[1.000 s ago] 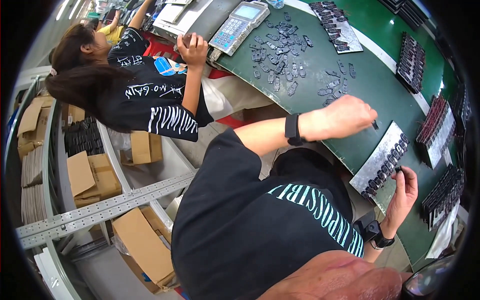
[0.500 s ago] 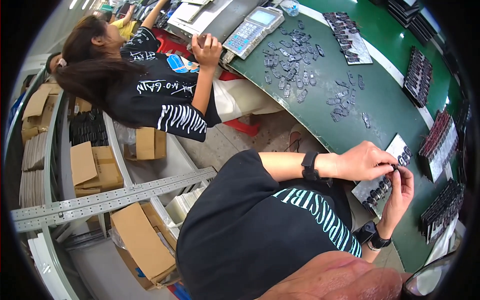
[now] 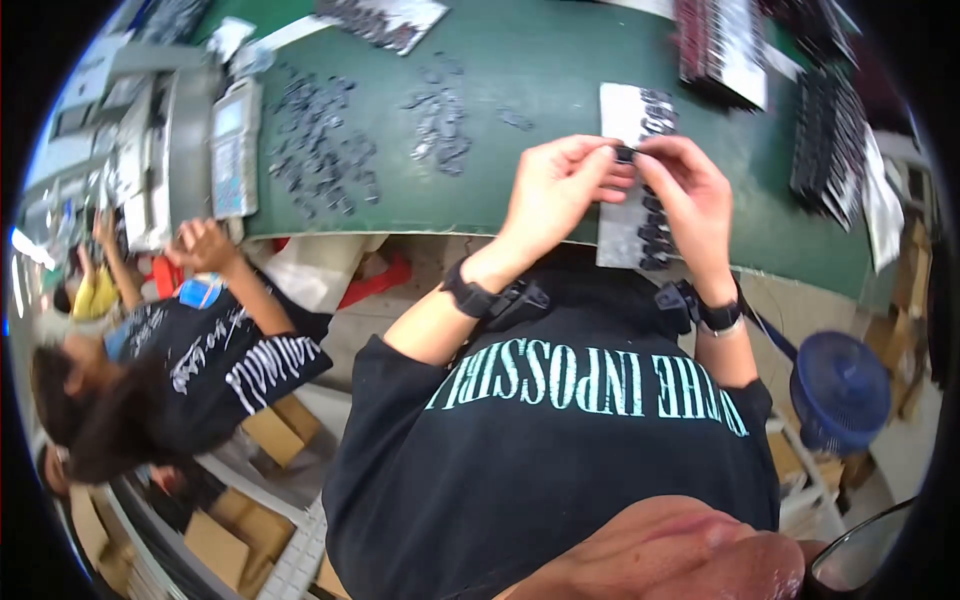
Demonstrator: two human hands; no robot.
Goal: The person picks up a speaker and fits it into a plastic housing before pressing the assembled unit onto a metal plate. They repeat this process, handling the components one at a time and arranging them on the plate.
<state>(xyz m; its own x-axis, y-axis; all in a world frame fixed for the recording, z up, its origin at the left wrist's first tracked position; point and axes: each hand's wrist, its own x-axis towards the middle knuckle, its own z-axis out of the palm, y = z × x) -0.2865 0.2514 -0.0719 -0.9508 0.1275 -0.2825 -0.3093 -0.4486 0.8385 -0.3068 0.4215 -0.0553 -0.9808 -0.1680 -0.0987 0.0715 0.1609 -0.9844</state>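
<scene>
Both hands meet over a light grey flat plate at the table's near edge. My left hand is closed, thumb and fingertips pinching one end of a small black part. On the other end of it, the thumb and forefinger of my right hand are pinched. The part is small and dark; its exact kind cannot be made out. A row of similar black parts lines the plate's right side, partly hidden by my right hand.
Loose black parts lie scattered over the green table. Loaded plates stand toward the back right. A keypad device is at the left, near a co-worker. A blue fan stands at the lower right.
The view has swung toward the right, so the table and plate now lie straight ahead. Both hands remain together at the small black part.
</scene>
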